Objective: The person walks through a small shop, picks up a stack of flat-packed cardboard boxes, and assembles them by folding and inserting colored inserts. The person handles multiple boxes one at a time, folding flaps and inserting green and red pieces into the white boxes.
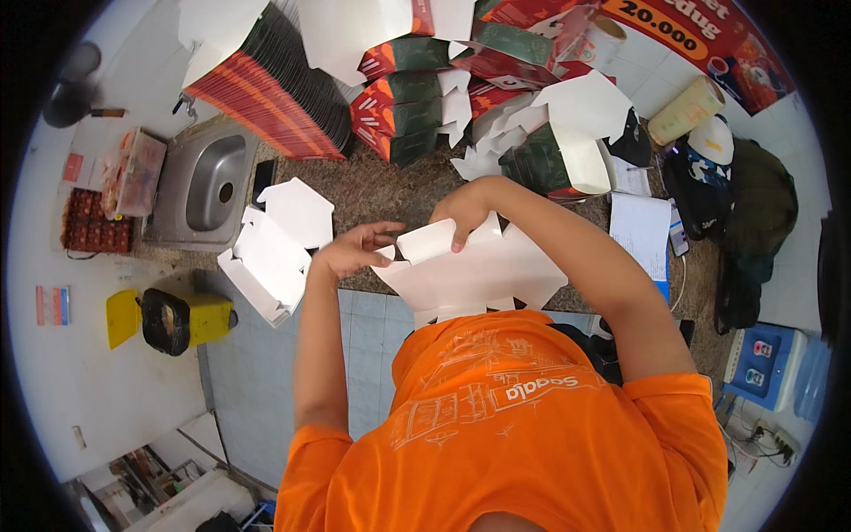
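Observation:
A partly folded white carton blank (483,270) lies at the counter's near edge, against my orange shirt, its plain inside facing up. My right hand (465,213) grips its raised far flap, thumb on the near side; the other fingers are largely hidden behind. At the blank's left corner is my left hand (353,248), fingers and thumb apart, close beside a small tab. Left of that hand, folded white cartons (270,253) rest at the counter's edge. Beyond my right hand stands an opened green-and-red carton (554,164) with white flaps.
A tall stack of flat red-and-black cartons (275,93) rises at the far left, beside assembled cartons (399,115). A steel sink (217,186) is set in at left. Papers (638,230) and a phone (677,232) lie at right. A yellow bin (208,317) stands on the floor.

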Demonstrator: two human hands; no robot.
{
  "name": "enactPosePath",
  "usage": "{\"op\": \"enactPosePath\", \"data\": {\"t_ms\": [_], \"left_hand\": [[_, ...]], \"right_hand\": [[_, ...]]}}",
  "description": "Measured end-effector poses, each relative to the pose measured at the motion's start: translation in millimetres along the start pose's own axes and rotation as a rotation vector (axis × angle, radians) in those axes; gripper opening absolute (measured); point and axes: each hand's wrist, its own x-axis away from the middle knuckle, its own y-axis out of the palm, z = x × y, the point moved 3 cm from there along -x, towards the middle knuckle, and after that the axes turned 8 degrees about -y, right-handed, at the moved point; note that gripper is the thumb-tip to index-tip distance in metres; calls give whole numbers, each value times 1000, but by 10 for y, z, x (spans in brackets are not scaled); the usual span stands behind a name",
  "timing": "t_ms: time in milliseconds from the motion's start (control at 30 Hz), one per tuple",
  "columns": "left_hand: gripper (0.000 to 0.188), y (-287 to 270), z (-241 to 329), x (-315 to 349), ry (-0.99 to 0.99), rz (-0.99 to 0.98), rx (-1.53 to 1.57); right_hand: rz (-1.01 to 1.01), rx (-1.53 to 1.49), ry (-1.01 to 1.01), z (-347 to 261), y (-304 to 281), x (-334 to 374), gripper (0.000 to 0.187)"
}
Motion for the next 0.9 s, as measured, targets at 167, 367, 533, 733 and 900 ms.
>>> {"op": "enactPosePath", "data": {"t_ms": [167,367,533,733,900], "left_hand": [[79,-160,121,-296,-452,-97,-255],[78,372,-408,-689,-193,490,-1240],[75,801,-829,-486,304,1015,-1377],[80,147,-727,-359,242,1040,-1182],[77,667,-155,160,380,869,-1259]], "right_hand": [[318,508,213,-343,260,-126,37],[701,518,337,76,1042,-241,38],[969,702,152,78,1487,-256,63],[1143,482,-34,-34,792,-326,70],[1468,179,-78,-483,518,296,50]]}}
